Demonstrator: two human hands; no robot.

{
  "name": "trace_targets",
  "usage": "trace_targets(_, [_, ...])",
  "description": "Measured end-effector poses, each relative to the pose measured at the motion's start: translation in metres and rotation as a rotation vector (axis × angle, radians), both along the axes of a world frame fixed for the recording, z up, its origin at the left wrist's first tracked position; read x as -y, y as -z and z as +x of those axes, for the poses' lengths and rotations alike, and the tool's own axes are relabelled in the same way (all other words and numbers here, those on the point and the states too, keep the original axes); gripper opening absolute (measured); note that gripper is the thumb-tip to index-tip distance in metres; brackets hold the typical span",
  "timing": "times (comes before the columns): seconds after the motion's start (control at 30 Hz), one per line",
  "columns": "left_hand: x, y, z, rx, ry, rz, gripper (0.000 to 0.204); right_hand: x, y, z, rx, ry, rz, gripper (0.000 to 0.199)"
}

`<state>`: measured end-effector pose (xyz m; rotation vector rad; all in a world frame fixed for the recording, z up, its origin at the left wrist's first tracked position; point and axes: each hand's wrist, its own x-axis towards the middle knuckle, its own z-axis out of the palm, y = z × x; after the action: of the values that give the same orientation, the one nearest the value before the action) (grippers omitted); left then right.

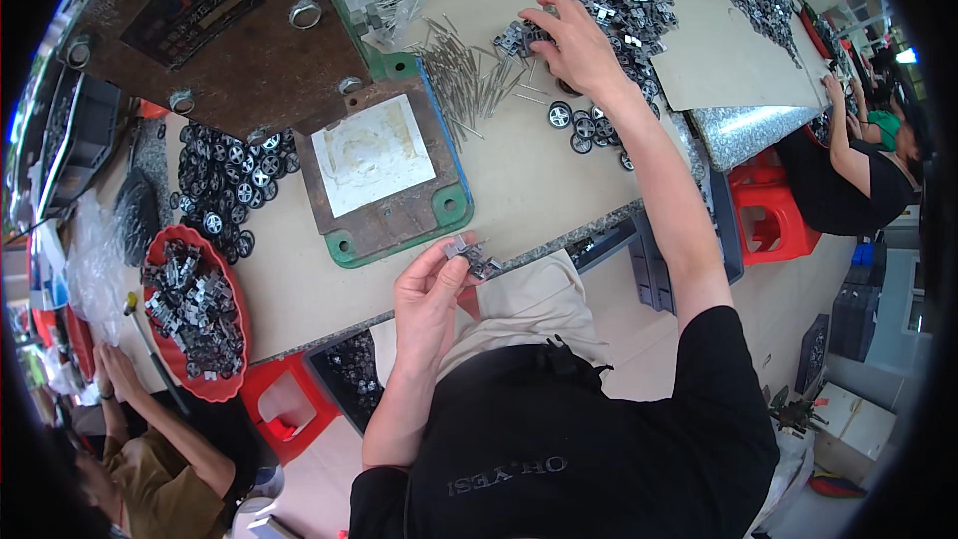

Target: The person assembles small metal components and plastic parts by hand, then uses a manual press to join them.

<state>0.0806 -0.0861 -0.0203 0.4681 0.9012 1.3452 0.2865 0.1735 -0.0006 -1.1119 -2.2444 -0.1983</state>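
Red tray (160,250) of grey metal parts (195,309), black wheels (230,175) with silver hubs — green-edged rusty brown plate (384,175) — tan tabletop (529,180).

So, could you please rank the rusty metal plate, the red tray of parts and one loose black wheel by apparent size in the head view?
1. Rusty metal plate, largest.
2. Red tray, slightly smaller, though fisheye distortion makes this uncertain.
3. Black wheel, clearly smallest.

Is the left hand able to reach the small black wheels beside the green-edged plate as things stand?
Probably yes, but not freely. The left hand already holds a small grey part, so its fingers are occupied. The black wheels lie uncovered on the table, with the green-edged plate in between.
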Motion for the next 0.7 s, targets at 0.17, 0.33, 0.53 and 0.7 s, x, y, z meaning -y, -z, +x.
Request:
trace_targets(0.17, [0.000,0.001,-0.004,0.009,0.003,-0.008,0.023,0.002,-0.006,0.000,0.063,-0.022,-0.151,0.021])
trace_targets(0.33, [-0.002,-0.003,-0.005,-0.016,-0.070,-0.015,0.023,0.068,-0.026,-0.010,-0.582,-0.143,-0.895,0.018])
trace_targets(0.53, [-0.007,-0.018,0.000,-0.251,-0.056,0.048,0.024,0.145,-0.009,-0.015,-0.996,-0.414,-1.436,0.020])
trace_targets(0.7, [-0.003,-0.016,0.003,-0.325,-0.078,0.063,0.022,0.159,-0.009,-0.017,-0.984,-0.392,-1.474,0.019])
